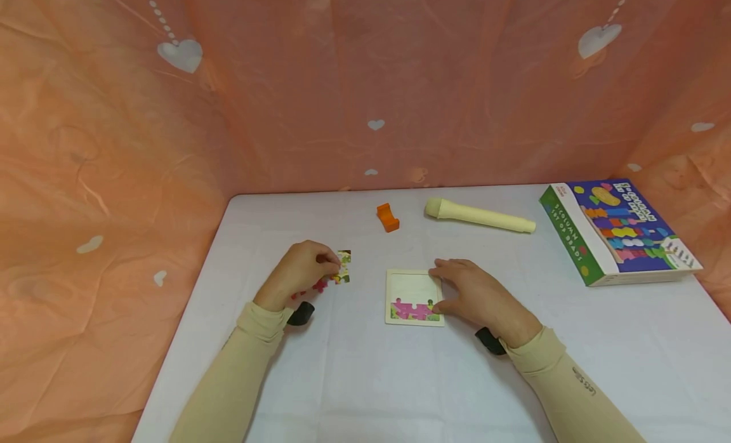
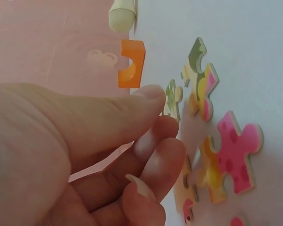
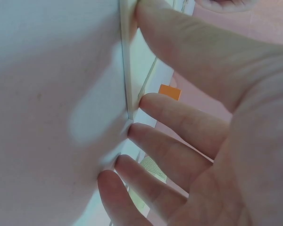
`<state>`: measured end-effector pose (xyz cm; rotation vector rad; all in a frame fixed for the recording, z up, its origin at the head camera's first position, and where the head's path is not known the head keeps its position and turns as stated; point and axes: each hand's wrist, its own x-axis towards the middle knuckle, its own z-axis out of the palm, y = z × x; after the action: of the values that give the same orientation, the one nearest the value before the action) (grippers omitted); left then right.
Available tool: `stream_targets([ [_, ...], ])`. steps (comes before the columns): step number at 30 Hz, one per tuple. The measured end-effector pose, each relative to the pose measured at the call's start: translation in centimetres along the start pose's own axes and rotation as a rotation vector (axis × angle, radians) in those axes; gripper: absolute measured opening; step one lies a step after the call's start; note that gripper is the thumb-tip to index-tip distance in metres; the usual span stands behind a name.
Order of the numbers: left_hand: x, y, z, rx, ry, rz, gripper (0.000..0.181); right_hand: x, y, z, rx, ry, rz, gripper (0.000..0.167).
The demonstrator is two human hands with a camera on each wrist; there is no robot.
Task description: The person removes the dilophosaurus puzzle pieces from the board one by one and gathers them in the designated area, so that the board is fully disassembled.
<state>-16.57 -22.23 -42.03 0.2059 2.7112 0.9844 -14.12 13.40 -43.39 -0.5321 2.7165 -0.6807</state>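
Note:
A square puzzle board (image 1: 408, 285) with a pale raised rim lies on the table, pink and green pieces (image 1: 412, 311) along its near side. My right hand (image 1: 476, 297) rests at its right edge, thumb and index fingertip touching the rim, the other fingers extended onto the table. My left hand (image 1: 305, 268) is at a group of loose jigsaw pieces (image 1: 344, 275), left of the board. Its thumb and fingertips are close together beside a green-and-cream jigsaw piece (image 2: 172, 99); whether they pinch it is unclear. A pink spotted piece (image 2: 236, 153) lies nearby, partly hidden by the hand in the head view.
Behind the board are an orange notched block (image 1: 388, 218) and a pale yellow microphone-shaped stick (image 1: 480, 216). A colourful bead-set box (image 1: 619, 233) stands at the back right. An orange curtain (image 1: 400, 81) hangs behind the white-covered table (image 1: 365, 379).

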Motion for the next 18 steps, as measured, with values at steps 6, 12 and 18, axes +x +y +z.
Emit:
stream_targets([
  [6, 0.1, 0.7, 0.4, -0.032, -0.006, 0.039, 0.007, 0.0, 0.0, -0.1, -0.004, 0.006, -0.004, 0.07],
  [12, 0.2, 2.0, 2.3, 0.027, -0.03, 0.1, 0.005, -0.1, 0.0, -0.2, 0.008, -0.002, -0.017, 0.07],
  [18, 0.4, 4.7, 4.3, 0.031, -0.094, 0.164, 0.005, 0.0, 0.0, -0.3, 0.009, -0.019, -0.017, 0.07],
])
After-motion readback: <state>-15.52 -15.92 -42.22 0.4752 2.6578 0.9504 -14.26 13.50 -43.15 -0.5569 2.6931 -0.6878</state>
